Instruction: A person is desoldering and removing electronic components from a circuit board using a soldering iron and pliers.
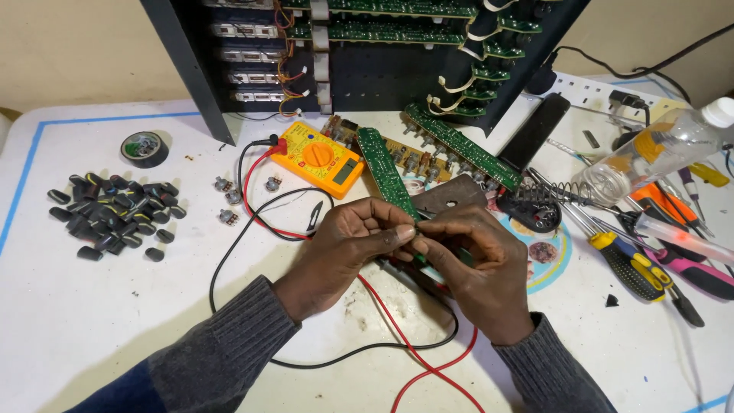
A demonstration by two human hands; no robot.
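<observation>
Hands met at the middle of the white table (92, 321), where we pinched a long green circuit board (386, 172) between us. Our left hand (348, 248) closed thumb and fingers on the board's near end, and our right hand (478, 264) gripped the same end from the other side, fingertips touching. The board slanted up and away toward an orange multimeter (319, 160), whose red and black leads (397, 336) looped under our wrists. Black knobs (115, 214) lay heaped well to the left; screwdrivers (638, 268) lay to the right.
</observation>
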